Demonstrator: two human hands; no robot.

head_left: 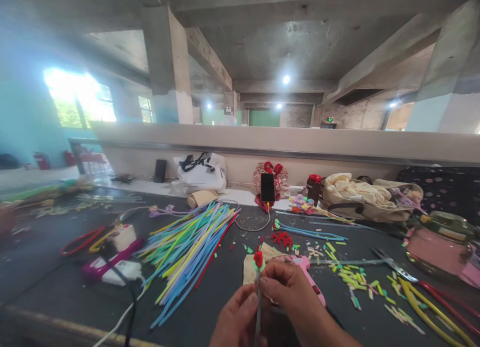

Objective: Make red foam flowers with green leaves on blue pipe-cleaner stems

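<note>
Low in the middle of the view, both my hands pinch a thin blue-green stem with a small red flower head at its top. My left hand grips the lower stem. My right hand closes its fingertips on the stem just below the red head. A pink glue gun lies on the dark table right behind my right hand, on a scrap of brown paper.
A big fan of coloured straws lies to the left. Cut straw bits, scissors and red-yellow tubes lie right. A phone, bags, a red-capped bottle and a jar stand behind. Cables and a power strip sit left.
</note>
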